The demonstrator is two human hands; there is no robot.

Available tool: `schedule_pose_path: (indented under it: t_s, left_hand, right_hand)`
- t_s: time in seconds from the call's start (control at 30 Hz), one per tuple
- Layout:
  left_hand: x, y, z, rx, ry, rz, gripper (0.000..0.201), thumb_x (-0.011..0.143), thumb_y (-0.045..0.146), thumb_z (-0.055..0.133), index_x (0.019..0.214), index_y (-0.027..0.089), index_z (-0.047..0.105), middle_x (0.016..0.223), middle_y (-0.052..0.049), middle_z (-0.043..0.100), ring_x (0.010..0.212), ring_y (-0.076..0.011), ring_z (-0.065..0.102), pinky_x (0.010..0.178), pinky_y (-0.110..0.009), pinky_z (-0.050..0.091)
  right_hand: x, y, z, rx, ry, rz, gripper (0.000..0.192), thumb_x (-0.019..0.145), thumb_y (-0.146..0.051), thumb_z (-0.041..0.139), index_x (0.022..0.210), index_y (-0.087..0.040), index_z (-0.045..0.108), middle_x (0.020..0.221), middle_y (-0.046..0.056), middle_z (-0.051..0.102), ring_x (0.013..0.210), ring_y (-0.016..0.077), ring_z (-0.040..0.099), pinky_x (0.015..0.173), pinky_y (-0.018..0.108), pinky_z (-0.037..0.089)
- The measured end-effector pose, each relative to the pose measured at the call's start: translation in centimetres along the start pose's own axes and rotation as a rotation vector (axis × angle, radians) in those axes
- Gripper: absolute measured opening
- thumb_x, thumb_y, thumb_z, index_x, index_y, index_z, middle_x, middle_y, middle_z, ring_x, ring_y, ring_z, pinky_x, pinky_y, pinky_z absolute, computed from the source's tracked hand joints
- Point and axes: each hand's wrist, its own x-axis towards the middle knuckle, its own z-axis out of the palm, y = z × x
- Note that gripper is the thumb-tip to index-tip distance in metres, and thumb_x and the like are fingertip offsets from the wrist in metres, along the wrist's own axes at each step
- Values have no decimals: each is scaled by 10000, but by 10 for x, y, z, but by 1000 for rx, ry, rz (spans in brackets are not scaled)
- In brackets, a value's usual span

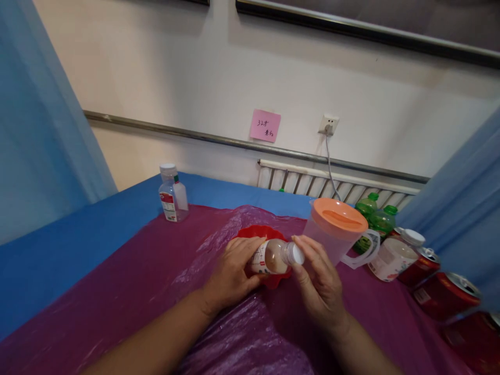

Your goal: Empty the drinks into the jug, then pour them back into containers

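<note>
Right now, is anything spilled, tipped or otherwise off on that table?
No spill shows. The small bottle lies sideways over the red bowl, held by the left hand, with the right hand at its white cap. The purple plastic sheet is wrinkled. The pitcher and clear bottle stand upright.

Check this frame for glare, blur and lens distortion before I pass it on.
Head view: soft, even light with weak shadows; mild glare on the wrinkled purple plastic sheet. The left hand and right hand holding the small bottle are fairly sharp. Wide-angle warp bends the wall rail; the red cans at the right edge look stretched and smeared.
</note>
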Motion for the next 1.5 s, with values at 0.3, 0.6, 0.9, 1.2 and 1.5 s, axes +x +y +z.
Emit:
schedule_pose_path:
  t_s: [0.3,0.6,0.9,1.2,1.5]
  left_hand:
    - [-1,-1,0,-17,-19,10,618,804,312,794,1358,247,527,1298,-96,683,1179,-302,622,1045,-486,443]
    - [0,3,-1,-27,-16,8,585,827,367,777,1344,251,528,1271,-92,689,1151,-294,631,1017,-473,453]
    - [0,5,-2,-41,-35,25,611,828,353,782,1364,257,506,1288,-83,680,1167,-288,618,1024,-464,443]
    - [1,8,-3,-48,-45,33,631,802,253,796,1361,256,502,1294,-78,676,1175,-280,609,1036,-453,432]
    - [0,6,-2,-39,-65,44,619,816,285,782,1367,255,503,1302,-85,669,1186,-289,603,1045,-471,427]
  right_hand:
    - [3,-3,-4,4,-22,-80,578,968,-82,525,1502,-298,477,1384,106,583,1286,268,537,1058,490,453]
    - [4,-2,-5,-2,-45,-53,518,961,-140,582,1451,-293,518,1313,107,597,1218,265,560,993,460,484]
    - [0,9,2,37,79,-2,395,884,-287,739,1252,-262,598,1152,85,604,1089,252,587,917,427,505]
    - [-6,13,11,163,128,169,416,816,-407,783,1129,-232,572,1102,81,560,955,223,608,787,366,550]
    - [-1,5,9,41,163,218,422,748,-424,835,1006,-223,569,992,41,570,859,205,586,730,342,521]
